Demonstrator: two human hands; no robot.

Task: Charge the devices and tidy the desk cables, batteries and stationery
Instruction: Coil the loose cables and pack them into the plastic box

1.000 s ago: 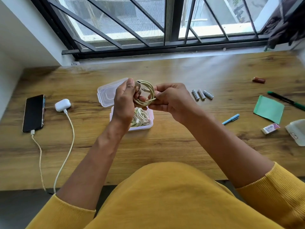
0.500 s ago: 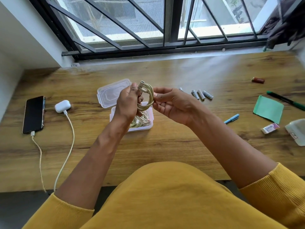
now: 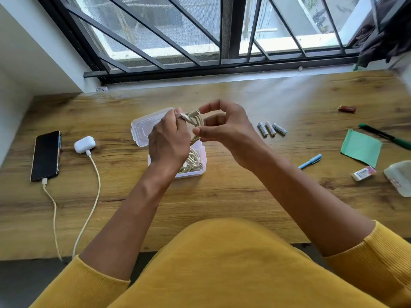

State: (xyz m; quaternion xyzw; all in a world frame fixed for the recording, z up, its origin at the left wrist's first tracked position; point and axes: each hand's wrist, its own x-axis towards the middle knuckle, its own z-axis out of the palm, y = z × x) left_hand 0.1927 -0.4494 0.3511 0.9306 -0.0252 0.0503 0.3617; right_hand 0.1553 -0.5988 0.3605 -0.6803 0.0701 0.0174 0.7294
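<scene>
At frame centre, a coiled cream cable (image 3: 195, 123) is held above a clear plastic box (image 3: 195, 172). The left hand (image 3: 169, 141) grips the coil, knuckles up; the right hand (image 3: 224, 127) pinches its loops with curled fingers. Both forearms stretch over the wood-grain table (image 3: 222, 192).

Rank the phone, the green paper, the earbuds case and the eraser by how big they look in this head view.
1. phone, roughly tied with green paper; too close to split
3. earbuds case
4. eraser, close behind, though wide-angle edge distortion makes that unsure
</scene>
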